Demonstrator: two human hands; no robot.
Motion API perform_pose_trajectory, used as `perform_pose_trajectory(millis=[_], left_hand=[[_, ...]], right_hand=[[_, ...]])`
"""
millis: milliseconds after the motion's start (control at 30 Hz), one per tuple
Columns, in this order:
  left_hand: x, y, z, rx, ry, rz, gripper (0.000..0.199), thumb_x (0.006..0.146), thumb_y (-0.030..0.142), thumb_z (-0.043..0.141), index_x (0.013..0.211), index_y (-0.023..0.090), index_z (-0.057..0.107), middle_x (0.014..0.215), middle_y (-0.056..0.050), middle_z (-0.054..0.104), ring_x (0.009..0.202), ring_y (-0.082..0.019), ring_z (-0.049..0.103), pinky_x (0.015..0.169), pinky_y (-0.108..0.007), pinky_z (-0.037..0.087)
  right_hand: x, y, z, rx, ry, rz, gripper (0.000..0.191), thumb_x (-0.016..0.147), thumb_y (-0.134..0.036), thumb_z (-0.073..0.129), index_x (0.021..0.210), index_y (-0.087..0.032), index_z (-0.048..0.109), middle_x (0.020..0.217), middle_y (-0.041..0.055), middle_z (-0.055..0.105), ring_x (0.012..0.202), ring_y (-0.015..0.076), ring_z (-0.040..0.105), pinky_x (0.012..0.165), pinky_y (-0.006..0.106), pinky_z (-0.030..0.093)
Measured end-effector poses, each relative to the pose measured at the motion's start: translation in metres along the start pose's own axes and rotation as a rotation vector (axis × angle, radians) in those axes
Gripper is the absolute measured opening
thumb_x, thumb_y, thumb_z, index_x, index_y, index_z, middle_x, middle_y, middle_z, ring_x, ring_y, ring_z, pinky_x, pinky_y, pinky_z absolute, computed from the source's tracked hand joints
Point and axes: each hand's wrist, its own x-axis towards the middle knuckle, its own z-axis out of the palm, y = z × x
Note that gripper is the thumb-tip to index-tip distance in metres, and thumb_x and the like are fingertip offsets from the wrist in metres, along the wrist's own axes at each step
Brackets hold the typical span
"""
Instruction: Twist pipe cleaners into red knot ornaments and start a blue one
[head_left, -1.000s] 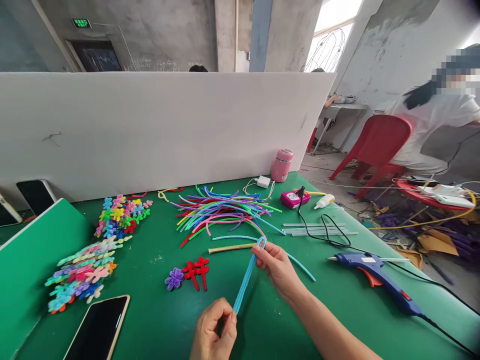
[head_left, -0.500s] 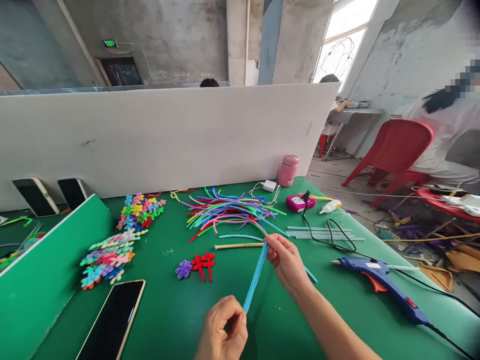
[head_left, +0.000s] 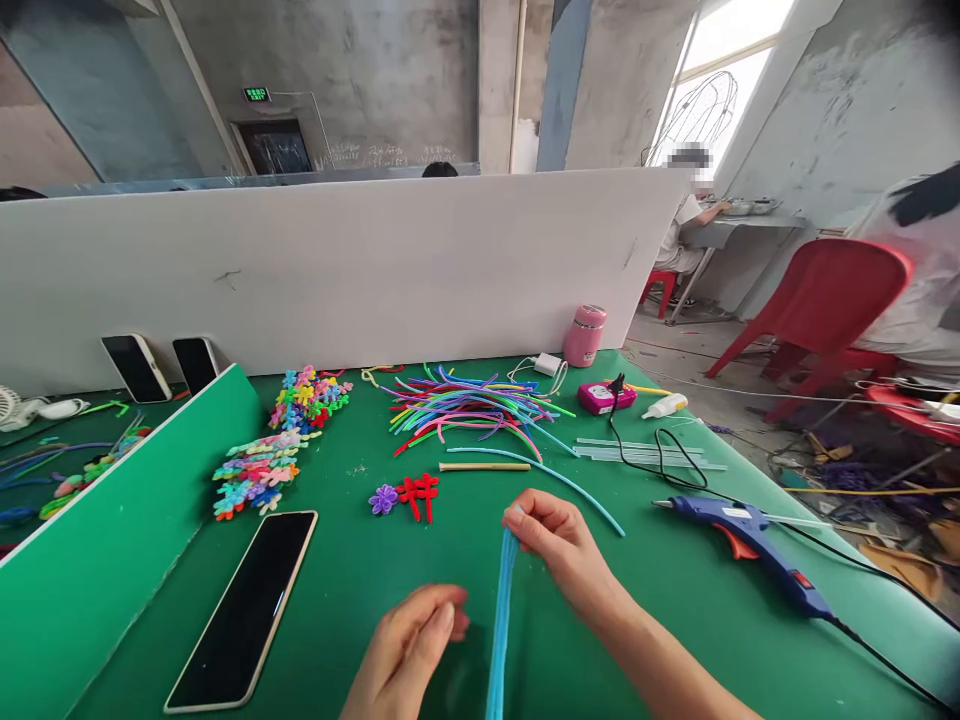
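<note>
My right hand [head_left: 559, 545] pinches the top end of a bundle of light blue pipe cleaners [head_left: 501, 620], which hangs down past the lower edge of the view. To the left of the bundle is my left hand [head_left: 412, 640], apart from it, with loosely bent fingers and nothing seen in them. Beyond the hands lie a single blue pipe cleaner [head_left: 577, 485] and a thin tan stick [head_left: 484, 467]. A purple pipe-cleaner flower [head_left: 383, 500] rests beside red pipe-cleaner shapes [head_left: 418, 497].
A loose pile of coloured pipe cleaners [head_left: 472, 410] lies farther back, with finished flowers [head_left: 259, 470] to its left. A phone [head_left: 244, 610] lies at left. On the right are a blue glue gun [head_left: 742, 535], clear glue sticks [head_left: 645, 455] and a black cord. White board [head_left: 375, 280] stands behind.
My left hand has let go of the bundle's lower end and moved left. The bundle now hangs from my right hand. The view has shifted slightly to the left.
</note>
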Motion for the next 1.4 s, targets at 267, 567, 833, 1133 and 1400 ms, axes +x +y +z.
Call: perform_pose_trajectory(millis=[267, 567, 833, 1133, 1400], left_hand=[[0.015, 0.019, 0.037, -0.357, -0.282, -0.180, 0.024, 0.074, 0.040, 0.054, 0.070, 0.017, 0.059, 0.063, 0.001, 0.053, 0.055, -0.012, 0.048, 0.059, -0.026, 0.042], [0.018, 0.017, 0.033, -0.384, -0.292, -0.146, 0.030, 0.077, 0.037, 0.053, 0.058, 0.013, 0.051, 0.053, 0.005, 0.034, 0.049, -0.006, 0.024, 0.044, -0.021, 0.019], [0.024, 0.020, 0.027, -0.568, -0.267, -0.308, 0.020, 0.073, 0.033, 0.058, 0.071, 0.013, 0.059, 0.052, 0.004, 0.045, 0.040, -0.003, 0.025, 0.044, -0.021, 0.021], [0.031, 0.019, 0.029, -0.582, -0.348, -0.381, 0.020, 0.071, 0.031, 0.060, 0.067, 0.011, 0.059, 0.050, 0.003, 0.048, 0.038, -0.003, 0.026, 0.044, -0.022, 0.017], [0.036, 0.017, 0.033, -0.523, -0.383, -0.370, 0.020, 0.072, 0.029, 0.057, 0.063, 0.012, 0.057, 0.047, 0.004, 0.043, 0.039, -0.003, 0.024, 0.044, -0.023, 0.017]], right_hand=[[-0.020, 0.016, 0.016, 0.059, -0.178, 0.039, 0.028, 0.076, -0.041, 0.053, 0.064, -0.017, 0.047, 0.041, -0.0071, 0.043, 0.032, 0.0075, 0.043, 0.033, 0.018, 0.030], [-0.015, 0.014, 0.018, 0.019, -0.174, 0.031, 0.026, 0.074, -0.037, 0.057, 0.063, -0.015, 0.052, 0.051, -0.0039, 0.048, 0.046, 0.0087, 0.050, 0.046, 0.020, 0.038], [-0.006, 0.018, 0.007, 0.180, -0.255, 0.105, 0.026, 0.075, -0.035, 0.058, 0.091, -0.016, 0.065, 0.067, -0.0005, 0.051, 0.062, 0.0088, 0.047, 0.063, 0.023, 0.038], [-0.004, 0.037, 0.005, 0.370, -0.334, 0.171, 0.020, 0.072, -0.033, 0.062, 0.081, -0.015, 0.067, 0.060, -0.0018, 0.049, 0.055, 0.0067, 0.042, 0.055, 0.020, 0.034], [-0.003, 0.043, 0.005, 0.479, -0.288, 0.233, 0.023, 0.067, -0.037, 0.067, 0.071, -0.015, 0.062, 0.050, -0.0047, 0.043, 0.047, 0.0062, 0.037, 0.047, 0.018, 0.030]])
